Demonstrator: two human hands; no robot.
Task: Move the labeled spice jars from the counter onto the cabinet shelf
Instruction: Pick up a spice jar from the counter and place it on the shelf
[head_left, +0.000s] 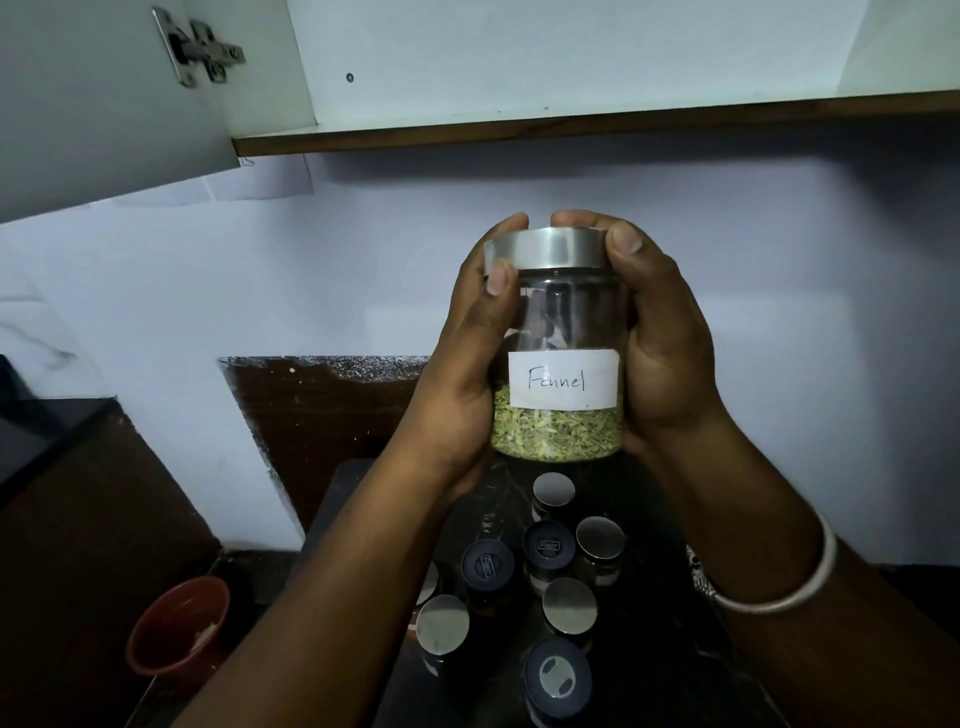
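A glass jar (558, 358) with a steel lid and a white label reading "Fennel" is held upright in mid-air at the centre of the head view. Green seeds fill its bottom third. My left hand (467, 379) wraps its left side, thumb on the lid's rim. My right hand (660, 358) wraps its right side, thumb on the lid. Below, on the dark counter (353, 519), stand several more jars: steel-lidded ones (553, 491) (570, 607) and black-lidded ones (487, 566) (557, 678). The white cabinet shelf (571, 93) lies above the jar.
The cabinet door (104, 119) stands open at the upper left, hinge showing. A red-brown pot (179, 626) sits low on the left. A pale wall is behind the counter. A white bangle (789, 592) circles my right wrist.
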